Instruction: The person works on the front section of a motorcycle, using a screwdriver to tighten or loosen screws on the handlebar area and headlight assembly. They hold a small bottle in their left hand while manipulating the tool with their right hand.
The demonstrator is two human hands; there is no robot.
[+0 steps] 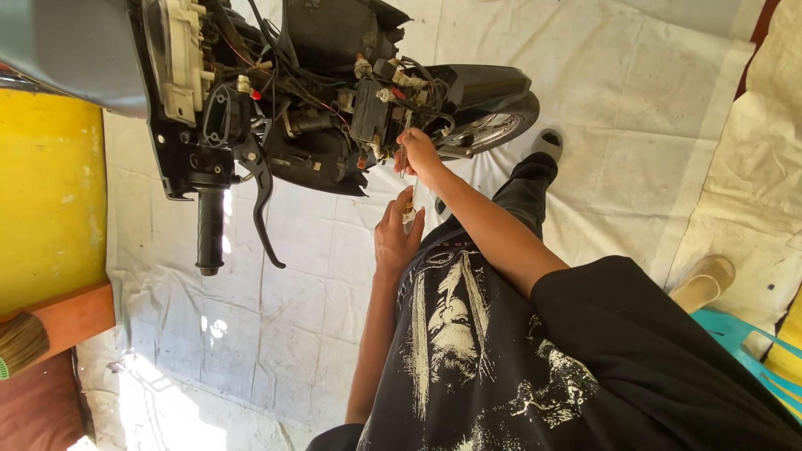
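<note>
A motorcycle with its front cover off shows exposed wiring and a black box (pixel 372 113) behind the handlebar. My right hand (pixel 418 154) reaches across my body to the wires next to that box, its fingers closed on the top of a thin light-coloured tool (pixel 410 205). Just below, my left hand (pixel 395 236) is raised with its fingertips on the tool's lower end. What the tool's tip touches is hidden by my right hand.
The black handlebar grip (pixel 210 230) and brake lever (pixel 264 209) stick out towards me at the left. The front wheel (pixel 493 125) stands by my shoe (pixel 547 144). White sheeting (pixel 635 125) covers the floor. A yellow panel (pixel 46 192), a brush (pixel 21 342), a sandal (pixel 703 284) and a teal chair (pixel 752 342) lie around.
</note>
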